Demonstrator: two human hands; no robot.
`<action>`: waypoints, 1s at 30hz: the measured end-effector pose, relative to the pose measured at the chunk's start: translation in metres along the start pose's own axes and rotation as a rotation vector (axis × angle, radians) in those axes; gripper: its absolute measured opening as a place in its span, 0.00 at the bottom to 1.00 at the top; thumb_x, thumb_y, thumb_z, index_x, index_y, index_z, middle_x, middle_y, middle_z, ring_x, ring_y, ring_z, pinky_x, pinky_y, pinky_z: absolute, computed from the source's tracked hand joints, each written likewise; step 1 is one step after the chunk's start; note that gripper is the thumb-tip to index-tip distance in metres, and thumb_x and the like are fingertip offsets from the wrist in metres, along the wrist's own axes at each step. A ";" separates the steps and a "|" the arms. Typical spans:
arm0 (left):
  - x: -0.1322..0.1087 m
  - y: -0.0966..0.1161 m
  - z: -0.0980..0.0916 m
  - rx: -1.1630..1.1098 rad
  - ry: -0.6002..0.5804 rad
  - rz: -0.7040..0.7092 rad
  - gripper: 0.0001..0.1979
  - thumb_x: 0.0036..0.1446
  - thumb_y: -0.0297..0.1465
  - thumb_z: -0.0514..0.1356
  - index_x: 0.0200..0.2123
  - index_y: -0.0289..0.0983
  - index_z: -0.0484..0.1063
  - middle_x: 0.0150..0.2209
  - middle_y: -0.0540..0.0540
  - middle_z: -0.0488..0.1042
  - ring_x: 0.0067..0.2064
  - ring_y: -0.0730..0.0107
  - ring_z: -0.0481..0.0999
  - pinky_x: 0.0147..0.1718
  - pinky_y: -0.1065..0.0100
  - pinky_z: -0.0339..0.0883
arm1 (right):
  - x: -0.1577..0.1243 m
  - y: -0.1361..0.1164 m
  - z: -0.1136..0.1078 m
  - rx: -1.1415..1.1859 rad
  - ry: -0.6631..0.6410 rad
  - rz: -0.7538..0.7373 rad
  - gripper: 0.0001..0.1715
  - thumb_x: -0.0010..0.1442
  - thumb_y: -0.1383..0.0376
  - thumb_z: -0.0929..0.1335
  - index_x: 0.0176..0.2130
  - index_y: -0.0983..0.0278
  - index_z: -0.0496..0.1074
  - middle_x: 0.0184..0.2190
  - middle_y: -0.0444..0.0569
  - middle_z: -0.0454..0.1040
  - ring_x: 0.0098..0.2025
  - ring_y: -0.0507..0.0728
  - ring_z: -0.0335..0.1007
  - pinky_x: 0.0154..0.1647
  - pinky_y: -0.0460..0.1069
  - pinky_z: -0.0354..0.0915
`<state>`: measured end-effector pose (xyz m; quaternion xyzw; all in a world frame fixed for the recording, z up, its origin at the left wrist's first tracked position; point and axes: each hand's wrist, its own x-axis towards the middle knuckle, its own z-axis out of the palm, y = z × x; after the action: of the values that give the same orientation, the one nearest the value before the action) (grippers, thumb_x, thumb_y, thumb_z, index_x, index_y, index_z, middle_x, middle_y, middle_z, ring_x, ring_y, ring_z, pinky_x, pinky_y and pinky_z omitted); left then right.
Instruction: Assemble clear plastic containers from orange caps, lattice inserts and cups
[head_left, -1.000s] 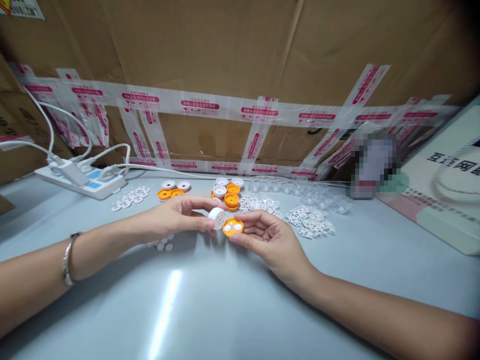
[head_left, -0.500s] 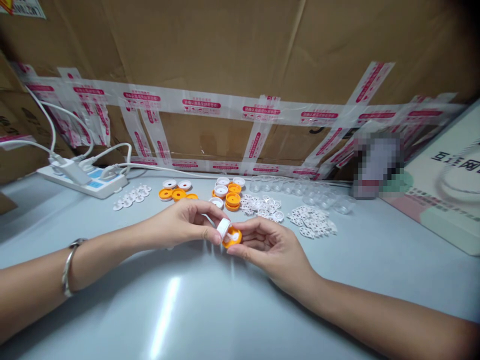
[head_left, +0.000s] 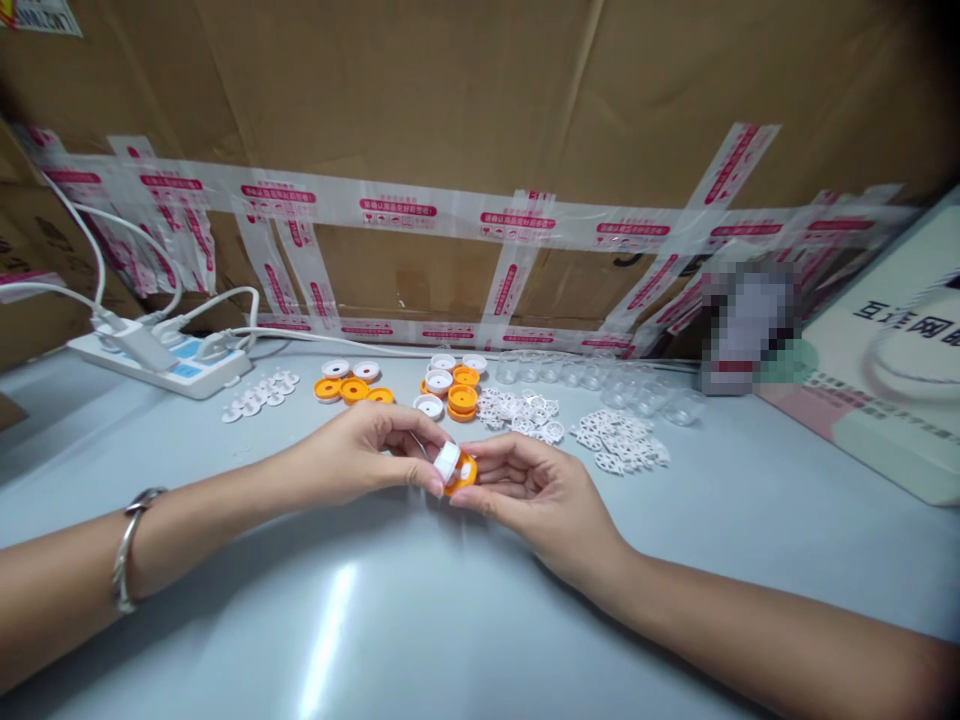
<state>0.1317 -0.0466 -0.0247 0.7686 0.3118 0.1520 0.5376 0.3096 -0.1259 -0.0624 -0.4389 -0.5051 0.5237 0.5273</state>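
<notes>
Between thumb and fingers, my left hand (head_left: 386,455) pinches a small white piece (head_left: 448,461) with a flat face; its exact kind is unclear. My right hand (head_left: 536,490) grips an orange round cap (head_left: 463,475) by its rim, its hollow side turned toward the white piece. Something small and white shows inside the cap. The two parts overlap in view, and I cannot tell whether they touch. Behind my hands sit orange caps (head_left: 354,389) and white round caps (head_left: 429,406), some stacked. Right of them lie piles of thin white openwork discs (head_left: 622,440).
Small white flat parts (head_left: 261,394) lie at left, near a white power strip (head_left: 161,360) with plugged cables. Clear plastic domes (head_left: 649,397) line the back right. A taped cardboard box (head_left: 450,270) walls the rear; a printed box (head_left: 877,360) stands at right.
The white piece in my left hand has turned and moved closer over the orange cap, covering more of its inside. The view has shifted slightly.
</notes>
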 end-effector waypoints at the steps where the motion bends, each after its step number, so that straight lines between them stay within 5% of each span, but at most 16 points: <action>1: 0.000 0.000 0.001 0.018 0.008 0.004 0.14 0.44 0.33 0.65 0.36 0.35 0.74 0.28 0.50 0.76 0.31 0.71 0.72 0.31 0.71 0.66 | 0.000 0.000 0.000 -0.003 0.008 0.002 0.18 0.40 0.65 0.76 0.33 0.62 0.72 0.30 0.44 0.78 0.33 0.53 0.77 0.39 0.49 0.74; 14: -0.010 0.009 0.015 0.289 0.211 0.133 0.07 0.45 0.32 0.66 0.29 0.36 0.76 0.25 0.52 0.74 0.28 0.73 0.71 0.29 0.73 0.62 | -0.001 0.005 -0.002 -0.058 0.012 -0.023 0.14 0.42 0.63 0.75 0.29 0.62 0.70 0.29 0.44 0.76 0.32 0.53 0.74 0.38 0.49 0.71; 30: -0.012 0.008 0.021 0.266 0.222 0.164 0.09 0.44 0.35 0.67 0.27 0.36 0.76 0.24 0.52 0.70 0.27 0.74 0.69 0.27 0.73 0.62 | -0.001 -0.001 0.002 -0.047 0.047 0.029 0.18 0.38 0.66 0.75 0.31 0.61 0.68 0.24 0.41 0.74 0.29 0.51 0.72 0.32 0.46 0.69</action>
<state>0.1374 -0.0717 -0.0239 0.8340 0.3231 0.2368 0.3794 0.3075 -0.1275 -0.0614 -0.4707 -0.4984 0.5085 0.5210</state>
